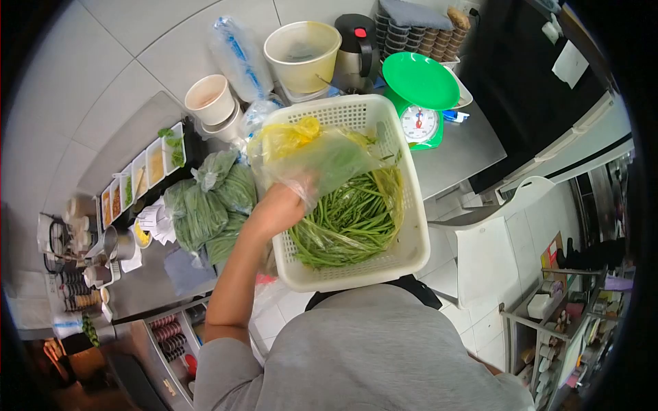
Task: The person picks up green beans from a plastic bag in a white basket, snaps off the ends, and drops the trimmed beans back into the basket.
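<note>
My left hand (279, 207) reaches over a white perforated plastic basket (419, 233) and is closed on a clear plastic bag (325, 161). The translucent film covers its fingers, so their exact grip is partly hidden. Below and to the right of the hand lies a heap of long green beans (349, 222), inside a yellowish plastic bag (392, 195) lining the basket. Bright yellow plastic (291, 133) is bunched at the basket's far left. My right hand is out of view.
Left of the basket sit bagged green vegetables (205, 198) and a row of ingredient tubs (156, 161). Behind stand a cream bucket (301, 51), a kettle (358, 48) and a green scale (421, 82). A white chair (490, 240) stands right; a shelf rack (548, 322) lies beyond.
</note>
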Demonstrator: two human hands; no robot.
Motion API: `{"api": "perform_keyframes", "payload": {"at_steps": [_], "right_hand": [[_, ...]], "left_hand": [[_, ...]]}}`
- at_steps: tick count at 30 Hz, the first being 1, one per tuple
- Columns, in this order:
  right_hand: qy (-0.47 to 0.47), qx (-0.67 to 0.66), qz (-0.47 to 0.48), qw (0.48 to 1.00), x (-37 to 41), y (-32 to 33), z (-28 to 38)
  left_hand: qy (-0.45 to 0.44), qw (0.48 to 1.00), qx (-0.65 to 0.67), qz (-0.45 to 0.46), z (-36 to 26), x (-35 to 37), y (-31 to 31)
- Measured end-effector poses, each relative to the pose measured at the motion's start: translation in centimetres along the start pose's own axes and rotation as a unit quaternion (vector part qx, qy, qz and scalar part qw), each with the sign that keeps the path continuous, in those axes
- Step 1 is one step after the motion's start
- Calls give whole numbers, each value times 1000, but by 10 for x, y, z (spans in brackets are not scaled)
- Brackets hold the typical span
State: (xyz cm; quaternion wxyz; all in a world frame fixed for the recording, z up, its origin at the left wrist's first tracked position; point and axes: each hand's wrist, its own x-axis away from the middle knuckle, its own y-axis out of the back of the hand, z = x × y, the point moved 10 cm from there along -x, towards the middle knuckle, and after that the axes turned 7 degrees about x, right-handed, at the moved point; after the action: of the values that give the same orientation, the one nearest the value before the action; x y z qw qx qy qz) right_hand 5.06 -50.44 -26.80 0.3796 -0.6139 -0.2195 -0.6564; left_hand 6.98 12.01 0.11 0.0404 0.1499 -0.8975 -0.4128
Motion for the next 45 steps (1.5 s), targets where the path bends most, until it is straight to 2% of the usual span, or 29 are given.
{"api": "perform_keyframes", "payload": {"at_steps": [3, 5, 14, 17, 20, 23, 26, 29, 32, 35, 38, 41, 44, 45], "right_hand": [[-72, -20, 20, 997, 35, -25, -38], [-80, -26, 18, 996, 47, -32, -40], [-76, -10, 18, 997, 63, -46, -15], [-78, -2, 22, 997, 64, -49, -9], [-80, 7, 26, 996, 65, -50, -4], [-80, 15, 31, 996, 66, -52, 0], [-79, 25, 36, 996, 67, -51, 5], [-79, 34, 40, 995, 68, -50, 8], [-80, 44, 45, 995, 68, -48, 10], [-82, 57, 51, 994, 69, -44, 12], [-83, 67, 59, 993, 72, -44, 13], [-84, 80, 69, 991, 75, -44, 13], [-82, 92, 79, 989, 78, -44, 12], [-78, 95, 83, 989, 79, -45, 12]], "left_hand": [[-31, 999, -1, -13, -10, 2, 4], [-43, 999, -3, -14, -12, 2, 4], [-91, 995, -28, -38, -21, 3, 11], [-53, 998, -15, -17, -18, 6, 16], [-53, 998, -33, -8, -8, 15, 19], [-119, 991, -13, -56, -34, 21, 46], [6, 994, 104, -34, -23, 25, 63], [97, 976, 93, -171, -23, 29, 92], [120, 971, 65, -194, -31, 23, 82], [88, 988, -20, -124, -22, 14, 55], [-9, 956, -134, -262, -49, 21, 75], [-49, 913, -149, -377, -79, 36, 95], [-116, 943, -108, -294, -103, 28, 72], [-118, 963, -82, -227, -103, 19, 53]]}}
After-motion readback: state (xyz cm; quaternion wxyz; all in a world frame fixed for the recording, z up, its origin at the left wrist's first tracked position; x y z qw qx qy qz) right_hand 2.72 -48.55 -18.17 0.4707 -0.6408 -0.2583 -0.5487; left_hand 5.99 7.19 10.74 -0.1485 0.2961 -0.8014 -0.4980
